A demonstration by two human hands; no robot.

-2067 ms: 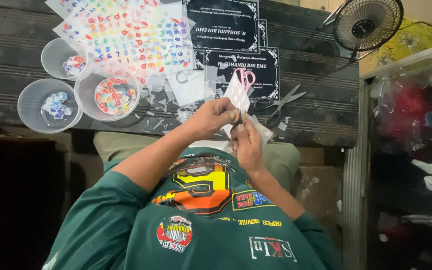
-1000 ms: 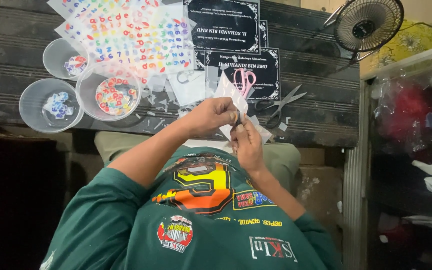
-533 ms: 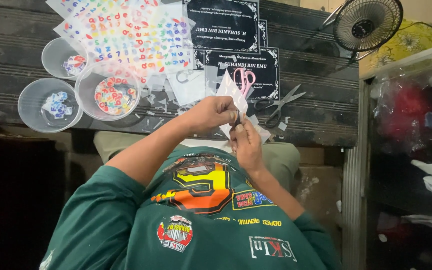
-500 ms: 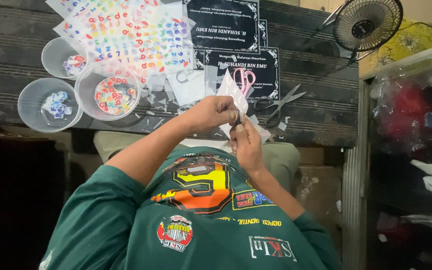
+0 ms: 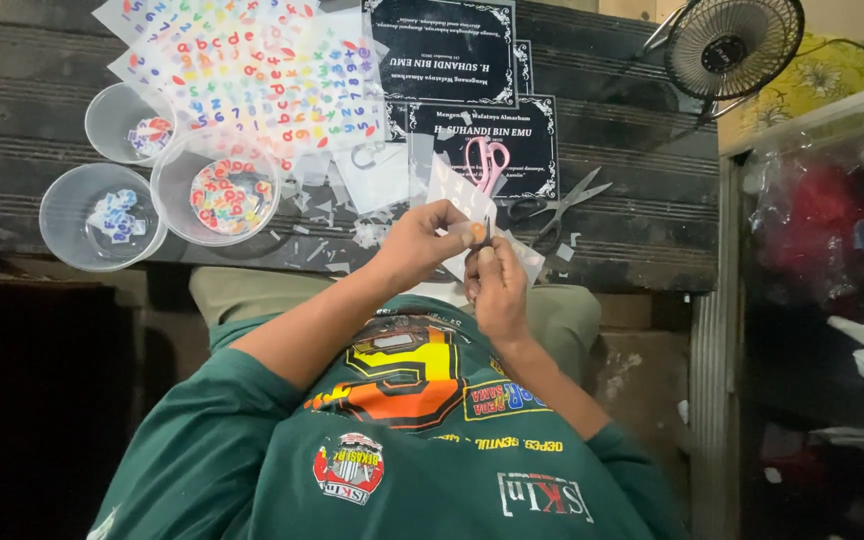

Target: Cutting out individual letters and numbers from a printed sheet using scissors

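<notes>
- A small clear plastic sheet (image 5: 455,190) is pinched between thumb and fingers of the left hand (image 5: 420,243), just above the near edge of the dark wooden table (image 5: 632,150).
- A thin dark tool (image 5: 489,229) is gripped in the closed fingers of the right hand (image 5: 498,290), its tip set against the sheet; the 2 hands are touching.
- 2 pairs of scissors are seen just beyond the hands: pink-handled scissors (image 5: 489,165) and steel scissors with black handles (image 5: 557,203).
- 3 clear round plastic cups (image 5: 102,215) (each with small coloured pieces inside) are grouped at the table's left end.
- Transparent sheets of coloured letter and number stickers (image 5: 252,70) are spread beyond the cups.
- Black printed cards (image 5: 442,50) lie in the middle of the table, and a small black fan (image 5: 732,45) stands at the far right.
</notes>
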